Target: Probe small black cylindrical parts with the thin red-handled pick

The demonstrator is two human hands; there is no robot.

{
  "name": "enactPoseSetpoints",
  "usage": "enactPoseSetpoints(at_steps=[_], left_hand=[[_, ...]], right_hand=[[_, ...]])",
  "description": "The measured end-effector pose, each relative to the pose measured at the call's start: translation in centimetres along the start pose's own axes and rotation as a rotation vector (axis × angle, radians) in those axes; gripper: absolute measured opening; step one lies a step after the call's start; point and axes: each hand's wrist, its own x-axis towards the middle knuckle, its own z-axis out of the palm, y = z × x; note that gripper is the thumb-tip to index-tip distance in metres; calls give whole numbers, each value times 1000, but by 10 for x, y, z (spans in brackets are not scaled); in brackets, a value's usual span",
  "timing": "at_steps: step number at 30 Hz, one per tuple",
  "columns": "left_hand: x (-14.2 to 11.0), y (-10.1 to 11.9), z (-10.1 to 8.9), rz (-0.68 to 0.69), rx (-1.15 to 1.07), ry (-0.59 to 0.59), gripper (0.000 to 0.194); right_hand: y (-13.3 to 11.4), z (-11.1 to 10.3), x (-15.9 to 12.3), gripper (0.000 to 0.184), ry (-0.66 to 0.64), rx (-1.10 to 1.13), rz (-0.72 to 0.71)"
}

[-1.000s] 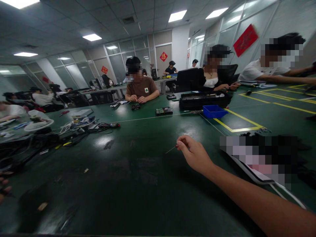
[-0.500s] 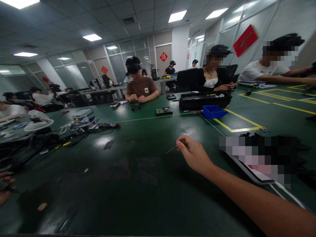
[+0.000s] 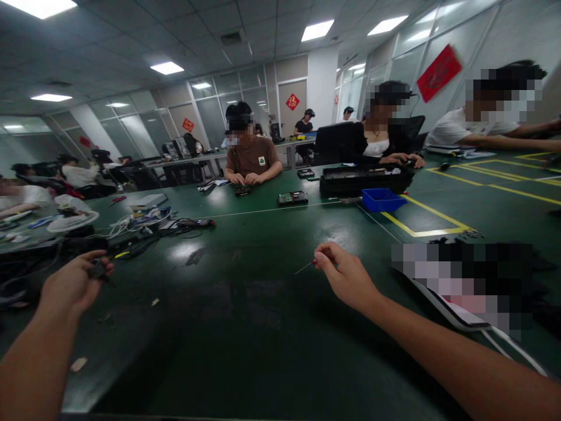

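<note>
Table (image 3: 228,356) under hands (image 3: 346,273), cables (image 3: 144,241) left, bin (image 3: 381,202) right

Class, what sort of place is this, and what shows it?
Probably a shared electronics workroom: a circuit board and tangled cables lie on the large green table, and a person in a brown shirt sits at its far side.

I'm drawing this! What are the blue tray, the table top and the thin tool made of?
Blue tray: probably smooth plastic, from its even, strong colour.
Table top: shiny, perhaps vinyl or rubber; it reflects the lights.
Thin tool: slim, straight, pale shaft, likely metal; the right hand hides most of the rest.
</note>
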Motion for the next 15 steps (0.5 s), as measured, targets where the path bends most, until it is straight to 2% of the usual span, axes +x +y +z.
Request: enactPoseSetpoints(at_steps=[2,4,8,10,15], left_hand=[[-14,4,25,-40,-140,-141,34],[-34,9,52,-4,-170,-284,36],[-88,15,111,112,-88,-627,35],[-119,15,138,160,-52,-742,35],[-193,9,186,196,39,-1108,28]], right_hand=[[-1,0,0,19,1,3,0],[-1,-1,-1,20,3,0,2],[-1,-2,0,23,-3,-14,16],[-2,-3,0,25,-19,-14,20],[-7,-4,-1,24,-22,-4,15]])
